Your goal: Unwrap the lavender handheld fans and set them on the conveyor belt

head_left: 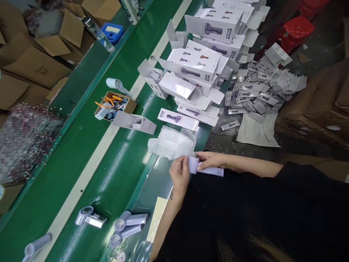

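Close to my body, at the bench edge, I hold a lavender handheld fan (214, 171) between both hands. My left hand (180, 174) is closed at its head end, fingers curled and slightly blurred. From the other side, my right hand (209, 160) grips around the middle, thumb and fingers on the body. Just beyond the hands lies crumpled bubble wrap (170, 142). A flat white fan box (178, 119) rests behind it. Two lavender fans (133, 219) lie together on the bench at lower left, near a yellowish paper (157, 218).
Stacked white fan boxes (192, 63) fill the upper bench. On the green belt (109, 174) sit an open box (135, 122), a carton of tools (128, 105), a pale fan (116, 84) and another fan (89, 217). Many small boxes (253, 91) are heaped beyond, near red stools (297, 32).
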Tool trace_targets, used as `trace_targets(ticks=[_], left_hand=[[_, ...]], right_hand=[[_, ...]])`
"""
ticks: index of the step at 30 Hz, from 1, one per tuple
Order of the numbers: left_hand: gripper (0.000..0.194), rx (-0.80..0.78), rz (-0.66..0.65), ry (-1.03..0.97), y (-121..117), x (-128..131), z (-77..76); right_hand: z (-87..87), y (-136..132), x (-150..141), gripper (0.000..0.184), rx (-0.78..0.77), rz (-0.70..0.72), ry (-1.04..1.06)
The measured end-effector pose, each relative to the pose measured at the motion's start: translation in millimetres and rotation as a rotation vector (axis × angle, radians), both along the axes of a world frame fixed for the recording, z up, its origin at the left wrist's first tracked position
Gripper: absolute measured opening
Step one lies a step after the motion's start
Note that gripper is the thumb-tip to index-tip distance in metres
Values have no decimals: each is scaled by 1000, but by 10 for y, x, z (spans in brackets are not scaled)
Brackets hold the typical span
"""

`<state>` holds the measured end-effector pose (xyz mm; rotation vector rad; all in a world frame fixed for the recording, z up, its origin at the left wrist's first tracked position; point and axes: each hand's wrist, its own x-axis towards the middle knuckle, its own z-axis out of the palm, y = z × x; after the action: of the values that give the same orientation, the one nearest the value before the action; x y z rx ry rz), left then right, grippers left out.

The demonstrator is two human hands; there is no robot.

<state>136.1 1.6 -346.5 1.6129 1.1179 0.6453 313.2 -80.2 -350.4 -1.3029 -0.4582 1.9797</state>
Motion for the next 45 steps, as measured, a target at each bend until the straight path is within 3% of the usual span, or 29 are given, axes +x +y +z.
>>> trace_targets(ticks=[3,7,10,13,16,18,20,23,26,30,33,34,36,37,39,42,45], left_hand=[[16,328,-221,57,-19,-123,48],[11,422,-236,98,-195,-244,2],[12,335,-237,89,-285,-164,-24],[16,139,-138,127,-270,-55,28],[22,-69,-81,190,-241,7,157],[23,-118,-101,179,-232,41,252],[25,-108,-38,177,-208,74,329],[27,-116,70,198,-140,88,419],[29,-179,80,159,-85,20,508],[31,-94,108,69,-83,-119,582],[84,-54,-18,15,-107,-138,511],[86,-78,-58,7,-115,-127,463],[61,-130,-43,-13,-126,-108,350],[45,-150,29,-24,-128,-110,296],[29,-199,261,-49,-128,-154,213],[32,-297,537,-116,-121,-310,174],[35,-334,660,-178,-129,-512,197]], right_hand=[[72,-1,21,51,-2,-28,80],[117,-5,-42,36,-112,-131,68],[110,66,-142,30,-228,-240,81],[134,161,-216,22,-402,-340,174],[184,205,-261,17,-465,-318,115],[217,207,-263,13,-390,-258,-46],[256,208,-201,10,-308,-172,-152],[348,231,51,14,-172,49,-263],[461,293,342,22,79,251,-408],[560,449,384,23,222,291,-289],[604,592,232,23,231,285,-106],[614,641,204,25,241,298,-55],[612,745,236,29,320,414,-62],[588,805,293,30,395,511,-167],[469,946,453,33,548,691,-608],[129,1173,654,51,632,794,-1414],[-206,1325,737,42,718,933,-1765]])
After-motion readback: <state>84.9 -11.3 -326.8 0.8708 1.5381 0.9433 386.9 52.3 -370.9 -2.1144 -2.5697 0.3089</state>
